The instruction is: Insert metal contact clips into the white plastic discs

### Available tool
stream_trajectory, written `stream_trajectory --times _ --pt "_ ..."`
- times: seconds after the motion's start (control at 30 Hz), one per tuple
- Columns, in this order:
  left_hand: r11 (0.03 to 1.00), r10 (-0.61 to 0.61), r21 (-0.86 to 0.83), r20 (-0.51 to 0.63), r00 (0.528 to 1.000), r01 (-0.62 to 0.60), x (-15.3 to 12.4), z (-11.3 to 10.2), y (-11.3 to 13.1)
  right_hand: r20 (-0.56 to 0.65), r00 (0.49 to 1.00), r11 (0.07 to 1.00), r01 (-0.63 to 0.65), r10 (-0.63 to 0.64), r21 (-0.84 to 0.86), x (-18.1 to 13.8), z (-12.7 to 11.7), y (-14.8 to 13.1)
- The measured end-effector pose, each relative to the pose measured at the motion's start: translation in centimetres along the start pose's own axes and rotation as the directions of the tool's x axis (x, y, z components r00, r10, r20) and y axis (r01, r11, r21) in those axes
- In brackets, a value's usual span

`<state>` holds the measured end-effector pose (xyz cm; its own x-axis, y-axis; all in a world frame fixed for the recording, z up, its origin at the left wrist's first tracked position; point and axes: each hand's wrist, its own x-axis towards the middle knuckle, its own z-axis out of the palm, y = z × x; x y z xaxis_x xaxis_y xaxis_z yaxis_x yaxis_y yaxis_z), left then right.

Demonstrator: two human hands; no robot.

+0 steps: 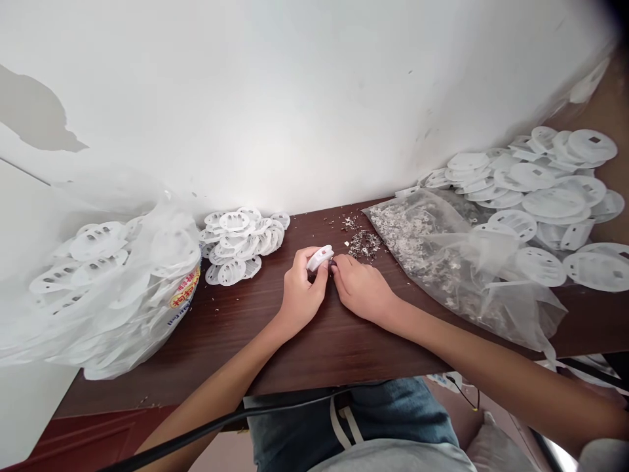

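Observation:
My left hand (303, 286) is closed on a white round plastic piece (321, 257), held on edge above the table between thumb and fingers. A small opening shows in its face. My right hand (362, 286) is close by on the right, its thumb and fingertips pinched together at the lower right edge of the piece. Something small and dark shows at those fingertips, too little of it to name. Just beyond the right hand lies a loose heap of small metal clips (364, 245).
On the dark wooden table (304, 357), a pile of white slotted discs (234, 223) lies left of my hands. A clear plastic bag of discs (122, 288) stands farther left. To the right are a bag of small metal parts (417, 229) and finished-looking white round pieces (555, 196). A wall rises behind.

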<state>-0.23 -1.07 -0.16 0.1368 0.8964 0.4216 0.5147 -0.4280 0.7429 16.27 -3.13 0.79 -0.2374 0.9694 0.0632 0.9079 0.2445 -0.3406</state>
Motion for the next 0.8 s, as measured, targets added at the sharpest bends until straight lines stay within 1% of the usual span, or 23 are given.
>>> stream_trajectory --times 0.17,0.33,0.5,0.7,0.8 --pt "1.000 -0.006 -0.007 -0.023 1.000 0.006 0.14 0.02 -0.28 -0.018 1.000 0.998 -0.019 0.020 0.065 0.18 -0.04 0.35" --pt "0.999 -0.018 -0.027 0.009 1.000 0.018 -0.04 0.06 -0.24 -0.029 0.999 0.993 -0.028 0.031 0.110 0.35 -0.06 0.65" --pt "0.998 -0.037 -0.047 0.018 0.999 0.038 -0.20 0.03 -0.16 -0.018 0.999 0.995 -0.034 0.036 0.095 0.35 -0.06 0.61" --pt "0.999 -0.044 0.010 0.021 0.999 0.044 -0.43 0.12 -0.16 0.008 0.999 0.997 -0.042 0.041 0.061 0.31 -0.37 0.37" --pt "0.999 -0.050 0.013 0.014 0.999 0.050 -0.56 0.22 -0.14 0.030 0.999 0.999 -0.043 0.042 0.028 0.26 -0.42 0.23"
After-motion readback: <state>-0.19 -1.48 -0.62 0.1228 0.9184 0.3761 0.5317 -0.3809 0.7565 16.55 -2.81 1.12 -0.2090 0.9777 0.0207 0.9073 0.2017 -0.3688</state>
